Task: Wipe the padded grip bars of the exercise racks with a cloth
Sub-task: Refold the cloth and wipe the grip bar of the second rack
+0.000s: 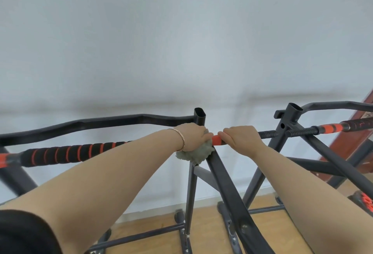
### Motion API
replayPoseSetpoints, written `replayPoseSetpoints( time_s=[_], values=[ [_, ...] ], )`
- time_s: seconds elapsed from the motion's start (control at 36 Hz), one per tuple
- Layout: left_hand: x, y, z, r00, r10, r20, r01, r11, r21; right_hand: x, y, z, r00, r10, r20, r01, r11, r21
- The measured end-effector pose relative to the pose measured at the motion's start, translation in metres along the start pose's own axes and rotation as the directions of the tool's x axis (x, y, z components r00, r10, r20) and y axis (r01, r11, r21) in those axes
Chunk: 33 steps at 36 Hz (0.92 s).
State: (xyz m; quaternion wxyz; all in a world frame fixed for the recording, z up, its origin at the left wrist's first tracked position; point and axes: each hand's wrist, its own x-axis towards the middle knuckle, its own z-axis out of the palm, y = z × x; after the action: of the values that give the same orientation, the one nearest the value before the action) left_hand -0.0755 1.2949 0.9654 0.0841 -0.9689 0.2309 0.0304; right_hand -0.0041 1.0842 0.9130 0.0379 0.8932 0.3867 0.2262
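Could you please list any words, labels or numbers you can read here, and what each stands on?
No text is readable.
On the far right black grip: faint red marks, too blurred to read.
The cloth in the left hand, the orange grip held by the right hand and the bracelet show no lettering.

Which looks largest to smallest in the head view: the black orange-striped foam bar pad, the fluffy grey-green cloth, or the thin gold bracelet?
1. Black orange-striped foam bar pad.
2. Fluffy grey-green cloth, partly hidden under the left hand, so likely larger than shown.
3. Thin gold bracelet.
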Motion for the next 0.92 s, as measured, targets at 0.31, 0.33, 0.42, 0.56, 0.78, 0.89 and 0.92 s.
replayPoseSetpoints(
  time_s=[0.31,0.33,0.42,0.56,0.78,0.89,0.92],
  values=[
    [-0.034,-0.028,-0.026,0.994,0.104,0.032,-0.108,0.922,0.373,-0.010,-0.003,0.010,0.996,0.087,-0.028,-0.086,0.996,0.035],
    [-0.037,-0.032,-0.028,0.995,0.094,0.045,-0.104,0.924,0.367,-0.011,-0.003,0.008,0.998,0.053,-0.044,-0.052,0.999,0.013],
    [-0.041,-0.036,-0.025,0.993,0.096,0.065,-0.114,0.911,0.396,-0.008,-0.003,0.001,0.998,0.066,-0.017,-0.066,0.997,-0.043],
    [-0.037,-0.039,-0.020,0.999,-0.030,-0.020,0.033,0.992,0.126,-0.005,0.000,0.002,0.999,0.041,0.002,-0.041,0.998,-0.052],
    [-0.044,-0.045,-0.025,0.988,-0.150,0.041,0.155,0.973,-0.173,0.006,-0.002,-0.009,0.975,0.175,0.134,-0.182,0.982,0.041],
    [-0.046,-0.039,-0.010,0.973,-0.141,0.185,0.192,0.935,-0.299,0.013,-0.003,-0.022,0.950,0.175,0.260,-0.196,0.979,0.058],
    [-0.047,-0.038,-0.006,0.970,-0.158,0.185,0.209,0.928,-0.307,0.016,-0.006,-0.025,0.950,0.160,0.269,-0.180,0.982,0.050]
  ],
)
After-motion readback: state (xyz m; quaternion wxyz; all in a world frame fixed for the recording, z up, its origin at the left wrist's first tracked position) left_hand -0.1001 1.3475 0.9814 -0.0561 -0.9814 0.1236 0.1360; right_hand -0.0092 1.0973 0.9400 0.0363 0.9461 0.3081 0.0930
